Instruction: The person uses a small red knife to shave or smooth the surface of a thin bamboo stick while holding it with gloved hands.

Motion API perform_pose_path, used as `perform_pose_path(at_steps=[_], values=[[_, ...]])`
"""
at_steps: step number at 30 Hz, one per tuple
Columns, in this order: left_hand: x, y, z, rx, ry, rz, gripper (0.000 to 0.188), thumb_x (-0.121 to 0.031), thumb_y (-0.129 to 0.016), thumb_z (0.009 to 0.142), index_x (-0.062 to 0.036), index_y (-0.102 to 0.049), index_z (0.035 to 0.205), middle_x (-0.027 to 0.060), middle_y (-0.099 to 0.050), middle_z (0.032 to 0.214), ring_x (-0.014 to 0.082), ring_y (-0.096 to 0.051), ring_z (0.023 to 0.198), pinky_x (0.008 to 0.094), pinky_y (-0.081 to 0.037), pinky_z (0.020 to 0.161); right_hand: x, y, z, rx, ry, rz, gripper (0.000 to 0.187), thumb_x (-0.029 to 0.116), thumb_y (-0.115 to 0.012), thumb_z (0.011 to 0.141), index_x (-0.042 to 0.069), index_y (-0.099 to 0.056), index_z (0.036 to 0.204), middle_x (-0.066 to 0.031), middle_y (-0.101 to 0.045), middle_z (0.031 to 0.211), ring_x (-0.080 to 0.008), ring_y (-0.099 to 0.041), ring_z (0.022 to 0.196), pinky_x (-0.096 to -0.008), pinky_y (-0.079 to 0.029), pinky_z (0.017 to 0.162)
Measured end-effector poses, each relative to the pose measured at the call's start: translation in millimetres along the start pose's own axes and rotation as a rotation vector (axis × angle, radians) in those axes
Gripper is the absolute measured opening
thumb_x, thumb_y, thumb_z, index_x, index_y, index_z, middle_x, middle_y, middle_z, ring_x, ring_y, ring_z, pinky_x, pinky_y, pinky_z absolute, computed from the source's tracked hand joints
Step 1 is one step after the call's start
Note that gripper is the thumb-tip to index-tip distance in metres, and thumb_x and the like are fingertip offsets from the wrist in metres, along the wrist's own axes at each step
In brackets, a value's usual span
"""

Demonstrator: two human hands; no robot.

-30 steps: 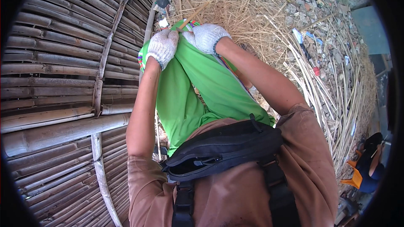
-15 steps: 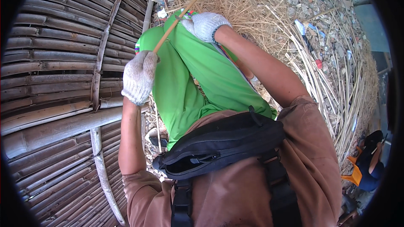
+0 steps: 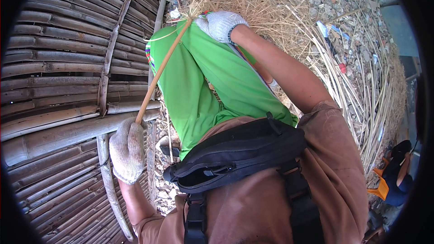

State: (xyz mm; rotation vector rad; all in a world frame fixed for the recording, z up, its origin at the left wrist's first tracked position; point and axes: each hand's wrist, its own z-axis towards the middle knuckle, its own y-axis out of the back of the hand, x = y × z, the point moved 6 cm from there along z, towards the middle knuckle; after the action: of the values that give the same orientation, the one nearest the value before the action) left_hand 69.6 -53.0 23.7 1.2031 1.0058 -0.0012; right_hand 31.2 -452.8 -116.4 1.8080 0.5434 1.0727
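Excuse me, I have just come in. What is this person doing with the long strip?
The person's gloved left hand grips the near end of a thin strip, apparently bamboo, beside the bamboo slats. The strip slants up across the green trousers toward the gloved right hand, which is at the knee; whether it grips something is hard to tell. Pale shavings curl near the strip's far part, and straw-like pieces litter the ground beyond.

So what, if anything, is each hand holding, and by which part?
The left hand grips the tan strip by its near end; what the right hand holds, if anything, cannot be told.
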Motion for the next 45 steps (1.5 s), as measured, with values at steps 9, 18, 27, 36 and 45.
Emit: perform_pose_path(at_steps=[9,18,27,36,45], values=[[24.8,-73.3,76.9,0.032,0.204,-0.455,0.035,-0.033,-0.056,0.113,-0.003,-0.072,0.103,-0.0027,-0.051,0.063,0.0069,-0.047,0.052,0.0296,-0.038,0.049,2.7,3.0,-3.4,0.046,-0.021,-0.006,0.077,0.065,-0.034,0.109,0.003,-0.078,0.126,-0.0245,-0.076,0.129,-0.0444,-0.074,0.117,-0.0555,-0.056,0.105],[18.9,-164.6,262.4,0.114,0.069,-0.368,0.03,-0.031,-0.059,0.109,-0.0063,-0.07,0.096,-0.0081,-0.049,0.064,0.0051,-0.042,0.048,0.0256,-0.035,0.044,5.2,2.2,0.0,-0.029,0.009,-0.009,0.071,0.063,-0.038,0.108,0.005,-0.077,0.126,-0.0254,-0.076,0.127,-0.0447,-0.075,0.112,-0.0567,-0.058,0.101],[11.9,-161.2,234.8,0.245,0.21,-0.6,0.029,-0.03,-0.06,0.106,-0.0061,-0.072,0.095,-0.0056,-0.05,0.066,0.0061,-0.044,0.051,0.026,-0.037,0.046,-4.4,-2.7,-3.9,-0.02,-0.002,-0.008,0.073,0.063,-0.037,0.109,0.004,-0.076,0.127,-0.0257,-0.076,0.126,-0.0445,-0.075,0.113,-0.0568,-0.057,0.102],[11.8,-111.1,162.0,0.186,0.252,-0.563,0.032,-0.03,-0.058,0.108,-0.0038,-0.073,0.098,-0.0033,-0.05,0.062,0.0077,-0.046,0.05,0.029,-0.039,0.048,-4.5,-5.1,3.2,-0.007,-0.003,0.012,0.078,0.065,-0.032,0.11,0.003,-0.077,0.125,-0.0248,-0.077,0.124,-0.044,-0.075,0.112,-0.0569,-0.057,0.102],[6.0,-29.9,58.4,0.066,0.07,-0.218,0.034,-0.033,-0.058,0.114,-0.002,-0.071,0.11,-0.0096,-0.047,0.063,0.0003,-0.039,0.051,0.0238,-0.031,0.046,-5.8,-4.7,9.4,0.007,-0.01,-0.006,0.077,0.065,-0.031,0.11,0.006,-0.076,0.131,-0.0229,-0.076,0.13,-0.0446,-0.072,0.119,-0.0557,-0.055,0.106]])
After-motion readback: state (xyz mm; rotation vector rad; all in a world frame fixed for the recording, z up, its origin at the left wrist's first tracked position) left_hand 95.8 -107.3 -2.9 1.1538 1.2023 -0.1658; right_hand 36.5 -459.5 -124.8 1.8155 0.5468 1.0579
